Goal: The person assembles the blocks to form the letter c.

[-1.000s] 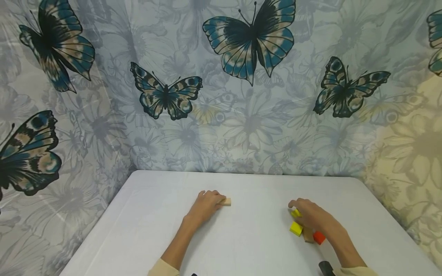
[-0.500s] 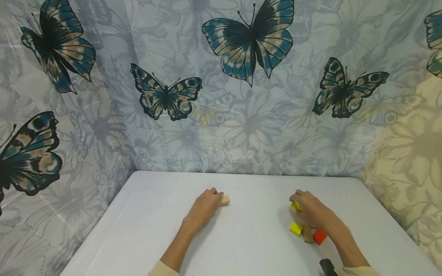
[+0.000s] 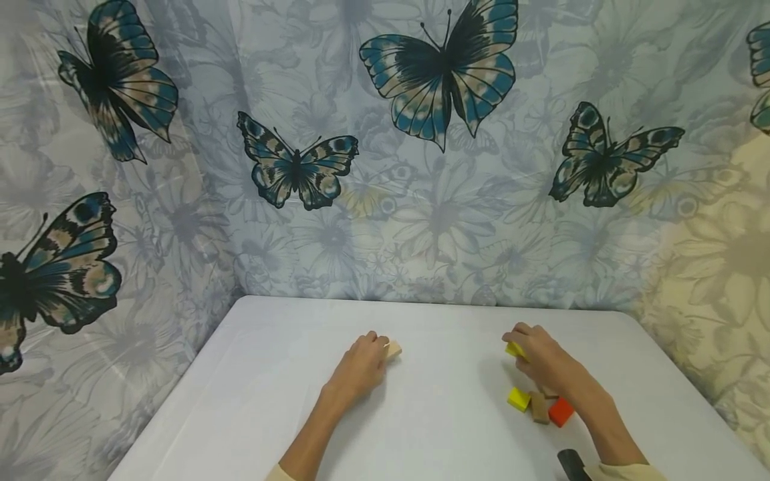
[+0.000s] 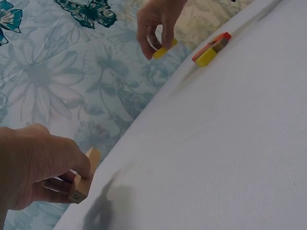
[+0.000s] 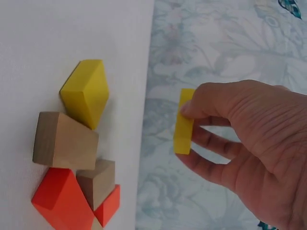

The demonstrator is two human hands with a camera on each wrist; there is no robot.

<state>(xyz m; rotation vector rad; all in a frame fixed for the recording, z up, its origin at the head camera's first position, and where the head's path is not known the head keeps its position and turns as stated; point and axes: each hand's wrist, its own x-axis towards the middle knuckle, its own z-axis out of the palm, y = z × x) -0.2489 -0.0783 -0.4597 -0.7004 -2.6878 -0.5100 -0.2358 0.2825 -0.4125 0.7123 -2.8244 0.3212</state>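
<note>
Your left hand (image 4: pixel 41 170) pinches a pale wooden oblong block (image 4: pixel 82 184) above the smooth white table (image 3: pixel 421 414); your right hand (image 5: pixel 254 143), well apart, grips a thin-edged bright-yellow block (image 5: pixel 183 129) between thumb and fingers, full outline hard to judge. Nearer you on the tabletop: a yellow diamond-shaped block (image 5: pixel 86 93), brown wooden blocks (image 5: pixel 72 143) and a red angular block (image 5: pixel 62 196), clustered.

Left grip (image 4: pixel 45 158) pinching wooden block (image 4: pixel 82 187), right grip (image 4: pixel 158 18) pinching yellow block (image 4: pixel 162 52), second yellow block (image 4: pixel 206 57) on table (image 4: pixel 216 134)
</note>
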